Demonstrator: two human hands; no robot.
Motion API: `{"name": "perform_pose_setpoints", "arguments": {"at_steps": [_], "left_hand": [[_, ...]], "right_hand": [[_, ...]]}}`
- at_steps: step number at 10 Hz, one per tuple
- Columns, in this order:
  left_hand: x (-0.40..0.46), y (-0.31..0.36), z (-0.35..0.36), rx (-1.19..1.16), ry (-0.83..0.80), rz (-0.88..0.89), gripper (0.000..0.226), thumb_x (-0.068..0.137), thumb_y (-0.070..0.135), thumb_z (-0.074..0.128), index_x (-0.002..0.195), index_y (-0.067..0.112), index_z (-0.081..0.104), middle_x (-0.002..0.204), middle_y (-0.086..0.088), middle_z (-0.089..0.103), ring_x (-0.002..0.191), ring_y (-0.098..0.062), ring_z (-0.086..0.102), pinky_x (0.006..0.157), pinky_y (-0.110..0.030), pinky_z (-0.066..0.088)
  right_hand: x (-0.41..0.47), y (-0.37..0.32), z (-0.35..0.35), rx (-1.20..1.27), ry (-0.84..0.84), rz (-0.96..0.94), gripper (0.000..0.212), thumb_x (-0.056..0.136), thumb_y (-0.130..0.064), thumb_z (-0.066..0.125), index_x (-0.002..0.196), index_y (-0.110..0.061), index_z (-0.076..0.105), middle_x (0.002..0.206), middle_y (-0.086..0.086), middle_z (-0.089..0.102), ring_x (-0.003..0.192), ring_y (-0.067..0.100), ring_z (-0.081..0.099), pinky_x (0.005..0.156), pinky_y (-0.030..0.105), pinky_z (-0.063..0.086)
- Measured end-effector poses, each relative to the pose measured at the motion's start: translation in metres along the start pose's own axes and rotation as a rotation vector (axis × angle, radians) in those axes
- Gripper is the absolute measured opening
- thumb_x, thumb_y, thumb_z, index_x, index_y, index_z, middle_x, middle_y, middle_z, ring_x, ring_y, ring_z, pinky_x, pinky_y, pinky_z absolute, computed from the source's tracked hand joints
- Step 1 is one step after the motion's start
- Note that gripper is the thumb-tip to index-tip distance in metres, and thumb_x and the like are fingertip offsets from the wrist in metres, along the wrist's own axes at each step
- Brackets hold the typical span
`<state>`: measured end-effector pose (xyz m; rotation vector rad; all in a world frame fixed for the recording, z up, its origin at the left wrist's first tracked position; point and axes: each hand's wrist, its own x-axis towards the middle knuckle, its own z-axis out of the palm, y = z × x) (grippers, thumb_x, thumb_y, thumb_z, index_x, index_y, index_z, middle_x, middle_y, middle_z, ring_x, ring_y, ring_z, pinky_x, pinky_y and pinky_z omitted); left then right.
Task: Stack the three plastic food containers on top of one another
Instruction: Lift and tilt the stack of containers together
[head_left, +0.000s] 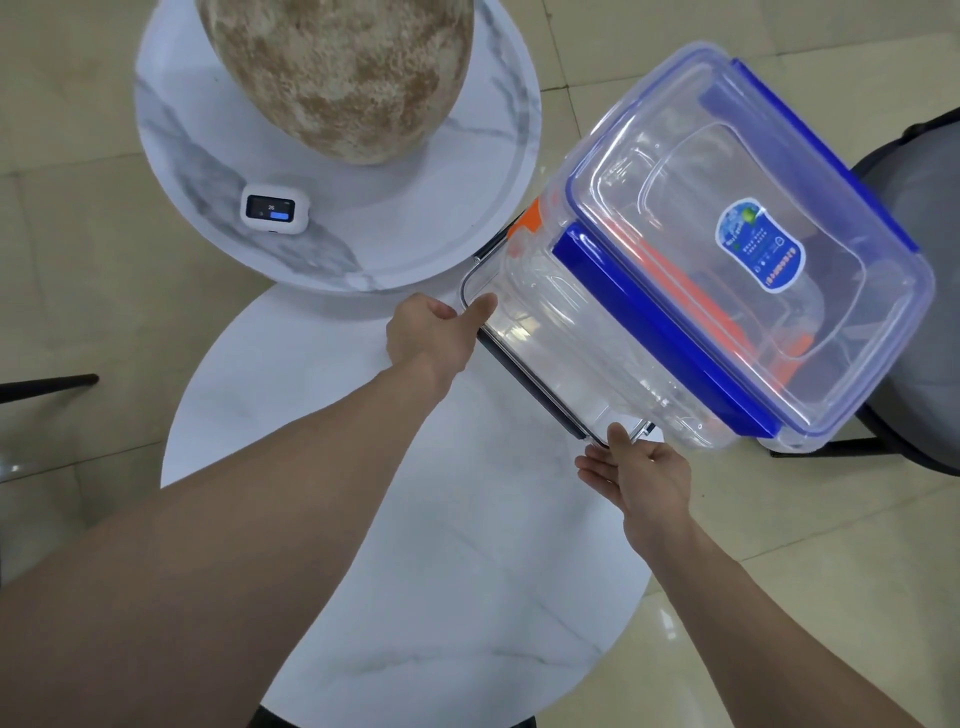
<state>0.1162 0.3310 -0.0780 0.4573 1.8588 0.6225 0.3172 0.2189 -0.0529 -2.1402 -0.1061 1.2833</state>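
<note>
Clear container lid (748, 249) blue-clipped; table (447, 545) white marble, grey-veined; vase (337, 73) mottled brown.

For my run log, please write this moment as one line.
stack: three containers, blue-clip container on top | left hand: at bottom container corner | right hand: open, at near corner | surface: white table

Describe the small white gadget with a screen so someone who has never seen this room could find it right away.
Start at the upper round marble table, the one carrying the big mottled brown sphere. Just in front of the sphere, toward the person, lies the white gadget, flat on the marble. It is a rounded white block with a dark screen showing a blue bar, far smaller than the clear stacked containers beside it.
</note>
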Motion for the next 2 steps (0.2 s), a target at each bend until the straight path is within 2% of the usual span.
{"name": "perform_pose_setpoints", "arguments": {"at_steps": [1, 2], "left_hand": [[-0.008, 0.003, -0.003, 0.041, 0.003, 0.024, 0.061, 0.059, 0.068, 0.079, 0.085, 0.018, 0.055, 0.088, -0.009, 0.074, 0.081, -0.031, 0.075, 0.081, -0.047, 0.064], [-0.023, -0.001, -0.011, 0.081, 0.004, 0.004, 0.064, 0.068, 0.069, 0.076, 0.094, 0.013, 0.059, 0.079, -0.007, 0.073, 0.077, -0.029, 0.076, 0.081, -0.045, 0.064]], "right_hand": [[-0.003, 0.004, -0.006, 0.021, -0.058, 0.039, 0.030, 0.094, -0.024, 0.071, 0.106, 0.002, 0.062, 0.094, 0.022, 0.075, 0.085, 0.035, 0.076, 0.078, 0.039, 0.061], [-0.008, 0.017, -0.011, -0.017, -0.094, 0.082, 0.032, 0.096, -0.034, 0.066, 0.108, -0.005, 0.063, 0.097, 0.018, 0.077, 0.091, 0.033, 0.077, 0.088, 0.040, 0.059]]}}
